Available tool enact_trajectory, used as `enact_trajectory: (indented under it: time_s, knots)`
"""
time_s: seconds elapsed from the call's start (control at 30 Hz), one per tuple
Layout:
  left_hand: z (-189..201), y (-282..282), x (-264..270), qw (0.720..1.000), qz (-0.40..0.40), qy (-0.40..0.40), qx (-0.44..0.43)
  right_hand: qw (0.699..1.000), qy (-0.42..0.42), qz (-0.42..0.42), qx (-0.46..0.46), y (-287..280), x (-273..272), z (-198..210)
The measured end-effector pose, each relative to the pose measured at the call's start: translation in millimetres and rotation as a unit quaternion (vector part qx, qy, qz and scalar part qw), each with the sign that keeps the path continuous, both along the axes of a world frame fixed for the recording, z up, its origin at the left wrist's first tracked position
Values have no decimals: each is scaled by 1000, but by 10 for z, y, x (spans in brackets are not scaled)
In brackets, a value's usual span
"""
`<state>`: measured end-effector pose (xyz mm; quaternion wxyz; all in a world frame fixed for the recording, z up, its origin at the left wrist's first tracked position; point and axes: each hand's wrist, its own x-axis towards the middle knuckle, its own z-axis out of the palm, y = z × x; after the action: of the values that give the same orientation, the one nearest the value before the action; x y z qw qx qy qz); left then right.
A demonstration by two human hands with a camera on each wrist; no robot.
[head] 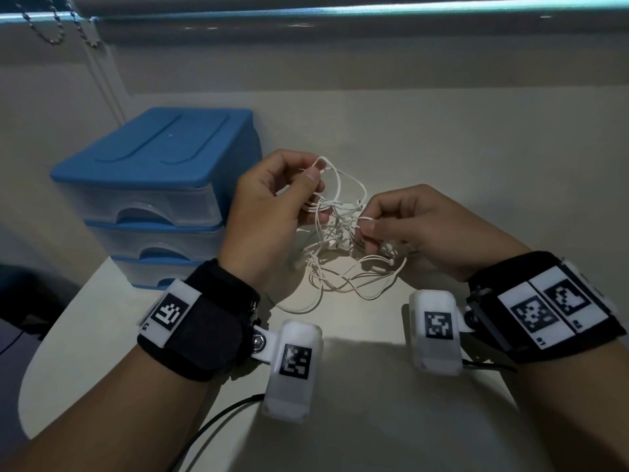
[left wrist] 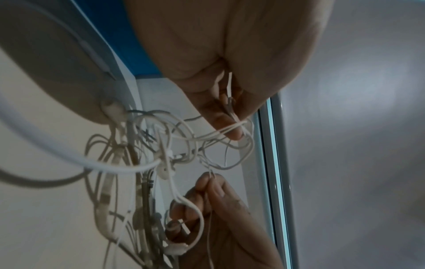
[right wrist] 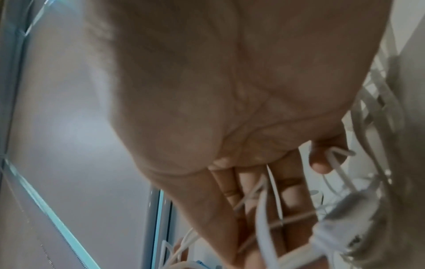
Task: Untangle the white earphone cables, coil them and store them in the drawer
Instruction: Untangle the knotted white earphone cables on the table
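Observation:
A knot of white earphone cables (head: 335,247) hangs between my two hands and trails onto the pale desk (head: 442,158). My left hand (head: 272,206) is raised and pinches a cable loop (head: 323,165) between thumb and forefinger. My right hand (head: 408,226) sits lower and pinches another strand (head: 364,219) at the edge of the knot. In the left wrist view the tangled cables (left wrist: 161,151) dangle below the left hand (left wrist: 220,112), and the right hand (left wrist: 214,196) pinches a thin strand. In the right wrist view the cables (right wrist: 271,209) cross the fingers (right wrist: 292,191).
A blue-topped drawer unit (head: 153,192) with three translucent drawers, all closed, stands at the desk's left, right beside my left hand. A wall and a window blind (head: 306,25) with a bead chain (head: 54,25) lie behind. A black cable (head: 218,424) runs under my left forearm.

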<state>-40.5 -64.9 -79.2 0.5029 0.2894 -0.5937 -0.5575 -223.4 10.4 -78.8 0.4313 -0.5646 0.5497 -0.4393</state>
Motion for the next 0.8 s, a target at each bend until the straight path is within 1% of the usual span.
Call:
enact_trajectory:
  time_s: [0.07, 0.13, 0.23, 0.3, 0.4, 0.53, 0.6, 0.67, 0.73, 0.8]
  knots:
    - [18, 16, 2, 1000, -25, 11, 10, 1000, -22, -16, -11, -1, 16, 9]
    - [35, 28, 8, 997, -52, 36, 46, 995, -84, -43, -16, -3, 34, 5]
    - [22, 26, 7, 995, -57, 20, 75, 987, -143, -64, -30, -17, 49, 2]
    - [-4, 24, -9, 994, -60, -6, 95, 985, -146, -75, -42, -31, 51, 2]
    - [-62, -9, -22, 987, -75, -80, 117, 987, -121, -90, -60, -41, 32, 4]
    - [-76, -20, 6, 970, -126, -144, 150, 988, -94, -90, -77, -43, 23, 8]
    - [-55, 3, 22, 963, -162, -179, 117, 987, -107, -87, -81, -39, 31, 6]
    - [-41, 38, 29, 961, -172, -207, 70, 987, -102, -86, -85, -41, 21, 2]
    - [-52, 51, 20, 966, -158, -201, 44, 988, -84, -89, -89, -56, -7, -1]
    - [-68, 39, 9, 973, -136, -185, 31, 988, -86, -92, -92, -70, -28, -1]
